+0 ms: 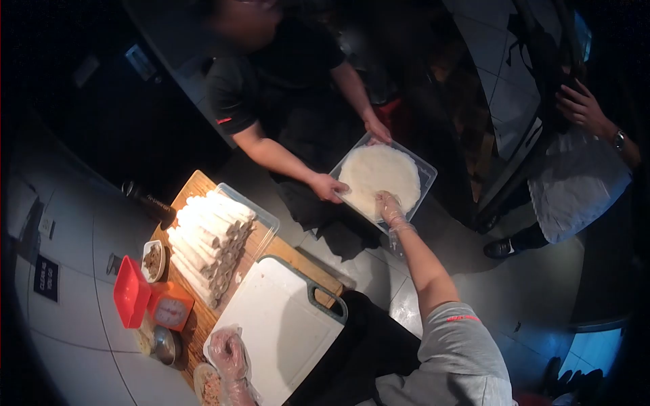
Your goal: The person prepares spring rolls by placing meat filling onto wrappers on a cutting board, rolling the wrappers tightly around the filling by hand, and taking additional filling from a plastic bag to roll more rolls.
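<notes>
My right hand [389, 208], in a clear plastic glove, reaches out to the round white sheets [379, 174] in a clear plastic container [425, 186]. Its fingertips touch the sheets near the lower edge; whether they pinch one is too small to tell. A co-worker in black holds the container on both sides. My left hand [229, 352], also gloved, rests at the near left corner of the white cutting board [284, 325], its fingers curled, with nothing visible in them.
Stacked white rolls [210, 237] stand on the wooden table [193, 193]. Left of them are an orange scale [169, 308] with a red tray [131, 291], a filling bowl [154, 260] and a metal bowl [166, 345]. Another person's hand [582, 108] is at right.
</notes>
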`<state>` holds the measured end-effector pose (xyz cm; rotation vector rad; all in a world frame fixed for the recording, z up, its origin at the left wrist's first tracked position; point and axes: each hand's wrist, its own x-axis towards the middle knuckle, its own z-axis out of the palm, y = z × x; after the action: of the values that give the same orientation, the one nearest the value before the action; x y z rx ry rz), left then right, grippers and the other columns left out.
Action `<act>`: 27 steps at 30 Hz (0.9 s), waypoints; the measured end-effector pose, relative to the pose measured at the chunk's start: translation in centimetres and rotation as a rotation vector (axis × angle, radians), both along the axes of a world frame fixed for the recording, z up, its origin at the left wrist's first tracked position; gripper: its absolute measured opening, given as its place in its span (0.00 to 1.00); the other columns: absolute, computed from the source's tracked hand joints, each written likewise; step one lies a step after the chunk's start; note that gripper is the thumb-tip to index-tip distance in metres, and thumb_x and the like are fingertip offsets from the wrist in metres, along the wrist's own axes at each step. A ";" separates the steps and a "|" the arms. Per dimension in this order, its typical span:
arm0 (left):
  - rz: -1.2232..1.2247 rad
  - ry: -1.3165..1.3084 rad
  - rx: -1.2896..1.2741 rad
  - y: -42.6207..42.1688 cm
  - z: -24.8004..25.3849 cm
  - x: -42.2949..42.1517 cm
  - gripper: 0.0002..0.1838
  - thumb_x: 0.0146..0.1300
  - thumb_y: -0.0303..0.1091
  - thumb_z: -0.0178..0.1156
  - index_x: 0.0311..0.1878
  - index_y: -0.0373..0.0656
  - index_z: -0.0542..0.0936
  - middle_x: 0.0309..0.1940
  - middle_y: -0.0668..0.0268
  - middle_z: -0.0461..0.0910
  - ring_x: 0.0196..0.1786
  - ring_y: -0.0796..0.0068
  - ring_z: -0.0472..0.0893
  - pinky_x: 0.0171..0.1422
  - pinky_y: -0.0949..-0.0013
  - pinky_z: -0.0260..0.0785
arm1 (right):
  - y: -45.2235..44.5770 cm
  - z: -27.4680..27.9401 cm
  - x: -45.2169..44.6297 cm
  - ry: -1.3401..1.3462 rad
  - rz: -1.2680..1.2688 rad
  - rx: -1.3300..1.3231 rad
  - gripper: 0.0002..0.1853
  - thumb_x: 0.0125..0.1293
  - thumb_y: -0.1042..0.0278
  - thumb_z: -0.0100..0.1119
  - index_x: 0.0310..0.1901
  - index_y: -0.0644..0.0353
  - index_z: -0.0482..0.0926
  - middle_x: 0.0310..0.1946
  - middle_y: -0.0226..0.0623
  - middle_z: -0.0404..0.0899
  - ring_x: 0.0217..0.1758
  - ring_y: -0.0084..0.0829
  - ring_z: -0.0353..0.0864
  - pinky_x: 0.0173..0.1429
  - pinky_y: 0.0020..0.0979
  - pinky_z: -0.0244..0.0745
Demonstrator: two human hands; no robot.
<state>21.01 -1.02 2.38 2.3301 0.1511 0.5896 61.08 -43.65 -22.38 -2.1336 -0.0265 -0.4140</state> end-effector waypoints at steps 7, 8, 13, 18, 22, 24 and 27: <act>0.002 -0.047 -0.019 -0.6 -0.3 0.6 0.08 0.63 0.19 0.55 0.42 0.36 0.81 0.40 0.62 0.79 0.43 0.70 0.79 0.51 0.68 0.71 | -3.4 -0.5 1.5 -0.010 -0.367 -0.165 0.35 0.57 0.63 0.66 0.66 0.65 0.69 0.63 0.57 0.72 0.69 0.56 0.69 0.74 0.45 0.65; -0.007 -0.057 0.002 -0.6 -0.3 0.7 0.08 0.63 0.19 0.55 0.42 0.36 0.81 0.39 0.62 0.79 0.43 0.70 0.79 0.51 0.68 0.71 | -4.3 0.1 1.6 0.019 -0.412 -0.249 0.37 0.57 0.63 0.66 0.67 0.66 0.68 0.63 0.58 0.72 0.69 0.56 0.69 0.74 0.45 0.65; 0.000 -0.044 0.025 -1.1 0.3 0.9 0.07 0.62 0.19 0.55 0.40 0.37 0.81 0.39 0.61 0.79 0.42 0.68 0.79 0.49 0.67 0.71 | -5.8 2.0 2.2 0.307 -0.125 -0.106 0.44 0.55 0.60 0.70 0.72 0.65 0.63 0.66 0.56 0.71 0.70 0.55 0.69 0.75 0.43 0.63; 0.008 -0.050 0.082 -1.2 0.4 1.0 0.07 0.62 0.19 0.55 0.39 0.37 0.81 0.37 0.60 0.80 0.41 0.67 0.80 0.50 0.66 0.72 | -3.1 0.5 3.8 0.196 -0.096 0.103 0.44 0.54 0.61 0.71 0.72 0.63 0.64 0.62 0.55 0.75 0.67 0.54 0.74 0.74 0.41 0.66; 0.010 -0.050 0.066 -1.2 0.4 1.0 0.07 0.62 0.19 0.56 0.39 0.37 0.82 0.37 0.61 0.80 0.42 0.67 0.80 0.50 0.66 0.72 | -2.8 -1.2 5.8 0.129 -0.193 0.359 0.43 0.54 0.64 0.73 0.72 0.61 0.64 0.61 0.52 0.77 0.66 0.49 0.75 0.72 0.37 0.68; 0.008 -0.033 0.027 -0.9 0.2 0.9 0.07 0.61 0.20 0.56 0.41 0.36 0.82 0.39 0.60 0.80 0.43 0.66 0.80 0.52 0.65 0.72 | -4.3 -2.7 7.5 0.111 -0.102 0.444 0.43 0.55 0.68 0.71 0.73 0.60 0.63 0.61 0.50 0.76 0.65 0.46 0.75 0.70 0.38 0.70; 0.021 -0.028 -0.030 -0.4 -0.6 0.6 0.08 0.60 0.22 0.57 0.42 0.36 0.81 0.40 0.59 0.79 0.45 0.66 0.79 0.53 0.65 0.72 | -5.3 -1.1 8.1 0.188 0.067 0.649 0.42 0.57 0.75 0.67 0.74 0.56 0.61 0.60 0.46 0.77 0.62 0.40 0.77 0.63 0.40 0.75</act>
<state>21.58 -1.43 1.83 2.2925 0.1707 0.6255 69.14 -48.99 -23.49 -1.5164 0.1279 -0.1480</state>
